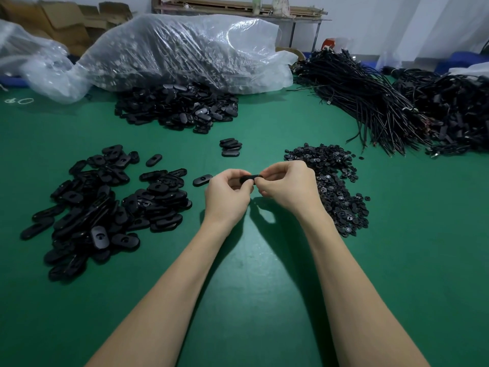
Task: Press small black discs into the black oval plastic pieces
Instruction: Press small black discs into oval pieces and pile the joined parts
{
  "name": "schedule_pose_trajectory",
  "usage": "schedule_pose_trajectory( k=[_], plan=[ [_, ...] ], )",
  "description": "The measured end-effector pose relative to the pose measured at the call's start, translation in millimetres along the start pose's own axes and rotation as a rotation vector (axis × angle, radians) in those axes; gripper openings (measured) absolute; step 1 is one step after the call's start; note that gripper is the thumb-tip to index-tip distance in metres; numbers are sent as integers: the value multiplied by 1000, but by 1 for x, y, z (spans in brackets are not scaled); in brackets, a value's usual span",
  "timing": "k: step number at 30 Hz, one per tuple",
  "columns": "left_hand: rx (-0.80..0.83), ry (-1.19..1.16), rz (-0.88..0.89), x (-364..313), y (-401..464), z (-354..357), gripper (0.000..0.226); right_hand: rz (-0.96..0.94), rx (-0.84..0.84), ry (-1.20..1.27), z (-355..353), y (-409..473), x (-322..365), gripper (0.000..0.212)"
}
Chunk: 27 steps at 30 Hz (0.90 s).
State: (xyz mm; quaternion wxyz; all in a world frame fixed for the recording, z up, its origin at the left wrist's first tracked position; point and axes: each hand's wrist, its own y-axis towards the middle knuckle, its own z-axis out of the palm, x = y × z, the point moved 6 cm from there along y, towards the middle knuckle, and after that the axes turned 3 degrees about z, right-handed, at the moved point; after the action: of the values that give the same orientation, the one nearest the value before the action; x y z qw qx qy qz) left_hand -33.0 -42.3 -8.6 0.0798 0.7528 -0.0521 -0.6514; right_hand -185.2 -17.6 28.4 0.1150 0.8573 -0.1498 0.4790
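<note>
A black oval plastic piece [250,178] is pinched above the green table mat [264,287] between both hands: left hand [227,193] clamped on its left end, right hand [287,185] closed on its right end, fingertips pressed tight. Whether a small black disc is being seated cannot be told; it is hidden. Risk judged: off-centre pressure could tilt or pop the disc loose. Loose black discs pile [330,181] lies just right; oval pieces heap [105,207] left; clear plastic bag [185,49] behind.

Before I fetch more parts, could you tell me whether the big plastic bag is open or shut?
Open: oval pieces spill from the bag onto the table.
</note>
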Motion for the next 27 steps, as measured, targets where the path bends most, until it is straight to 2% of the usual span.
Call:
schedule_pose_trajectory(
  k=[3,6,10,13,15,18,21,24,27],
  plan=[
    [-26,26,28,-3,-1,-3,10,-22,-3,-3,3,0,2,6],
    [21,17,82,-6,0,-8,10,24,70,136,4,0,-2,8],
    [134,224,301,-21,4,-14,16,189,188,516,5,-2,-11,7],
    [203,366,375,-23,10,-14,17,229,185,630,4,0,-14,10],
    [163,413,384,-24,17,-19,18,248,180,621,7,1,-16,18],
    [26,473,325,-24,42,-25,19,268,176,459,13,3,-20,25],
    [-56,516,150,-17,77,-25,20,272,198,403,17,5,-21,25],
    [-88,575,0,-8,104,-21,20,268,223,375,18,5,-21,22],
    [-58,651,-62,1,115,-17,28,259,233,359,19,5,-21,23]
  ],
)
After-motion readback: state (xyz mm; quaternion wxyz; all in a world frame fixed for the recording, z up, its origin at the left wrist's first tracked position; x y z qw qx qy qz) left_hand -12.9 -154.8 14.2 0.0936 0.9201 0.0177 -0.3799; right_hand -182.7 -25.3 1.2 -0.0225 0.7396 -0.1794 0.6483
